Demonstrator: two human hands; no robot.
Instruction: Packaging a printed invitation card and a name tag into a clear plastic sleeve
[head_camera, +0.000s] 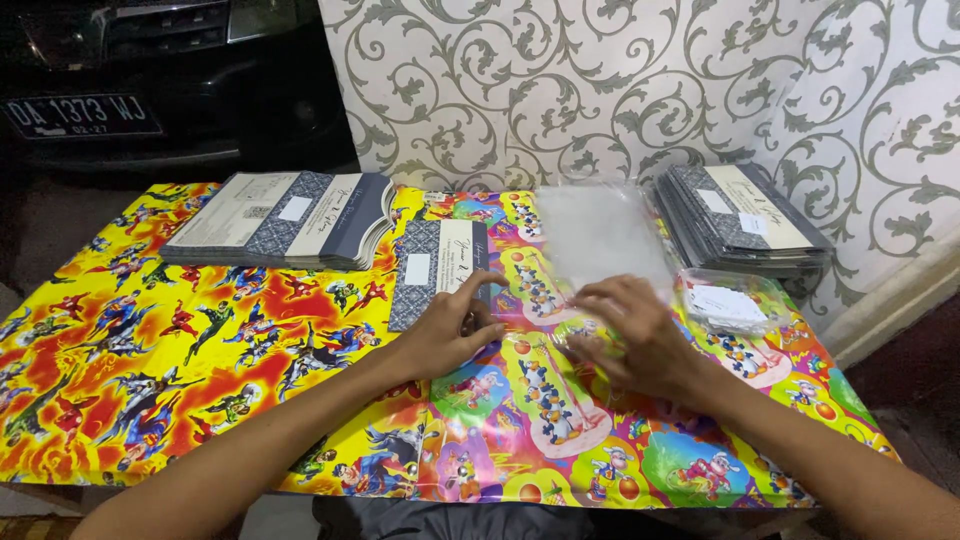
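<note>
Forearms: both of mine come in from the bottom edge, bare, and meet near the middle of the table.
Left hand (455, 335): lies palm down with the fingers loosely curled; the fingertips touch the lower edge of a single card (437, 268). It grips nothing that I can see.
Right hand (632, 335): fingers spread and pressed flat on a clear plastic sleeve (605, 240), at its near end.
Sleeve: transparent and glossy, it lies flat and runs from under my right hand back toward the wall.
Single card: patterned grey-blue and cream with a small white label, flat on the table just left of the sleeve and apart from the stacks.
Table cover (150, 360): bright sheets printed with cartoon figures, yellow and red on my left, many-coloured on my right.
Left stack (285, 218): matching cards fanned in a low pile at the far left of the table.
Right stack (745, 215): more of the same cards piled at the far right, close to the wall.
Clear tub (735, 303): shallow plastic container just right of my right hand, holding small white slips; I cannot tell what they are.
Wall (620, 90): pale with grey leafy scrolls.
Vehicle (160, 80): dark front end beyond the table's far left corner.
</note>
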